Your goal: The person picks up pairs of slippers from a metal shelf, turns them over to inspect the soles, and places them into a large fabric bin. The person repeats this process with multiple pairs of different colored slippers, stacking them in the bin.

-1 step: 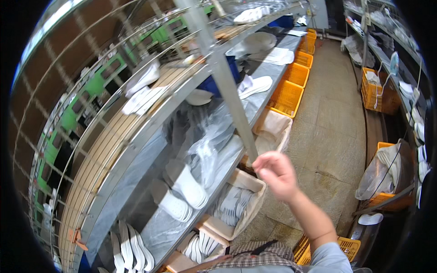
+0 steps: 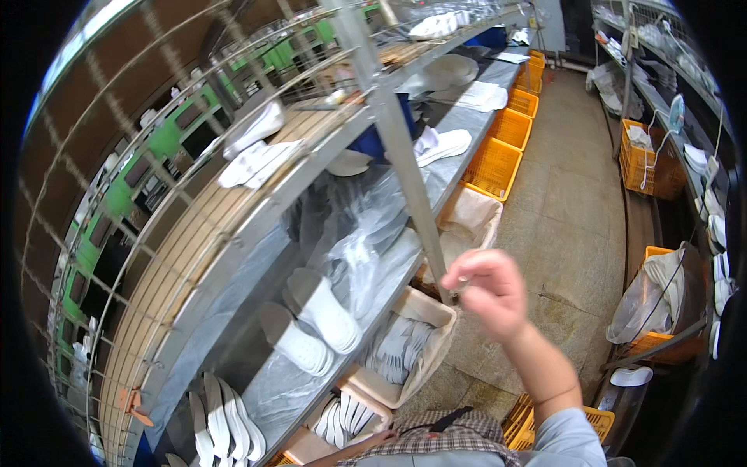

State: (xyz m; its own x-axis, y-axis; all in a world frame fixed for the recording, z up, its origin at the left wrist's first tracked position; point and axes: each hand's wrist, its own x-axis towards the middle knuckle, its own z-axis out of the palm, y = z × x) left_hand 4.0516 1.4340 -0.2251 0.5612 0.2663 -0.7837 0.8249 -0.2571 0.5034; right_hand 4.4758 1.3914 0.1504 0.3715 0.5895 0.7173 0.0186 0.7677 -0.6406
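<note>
My right hand [image 2: 492, 300] hangs over the aisle, just right of the shelf's metal post, with thumb and fingers curled together. A tiny pale glint shows between the fingertips; I cannot make out what it is. Below and left of the hand stands a cloth-lined crate [image 2: 432, 311] with grey-and-white insoles in it. On the grey lower shelf [image 2: 264, 389] lie two stacks of white insoles [image 2: 299, 350] with grey fronts, and more insoles [image 2: 222, 424] stand on edge nearer me. My left hand is out of view.
Wire mesh and a slatted upper shelf [image 2: 179, 272] run along the left, carrying white insoles [image 2: 261, 163]. Crumpled clear plastic [image 2: 366, 249] covers part of the lower shelf. Orange crates [image 2: 492, 167] line the aisle floor [image 2: 556, 194]. On the right are another rack and a bag-lined crate [image 2: 654, 292].
My right hand has shifted slightly right, its fingers still curled. The shelves on the left sit a little further right in the picture. The insoles lie as before.
</note>
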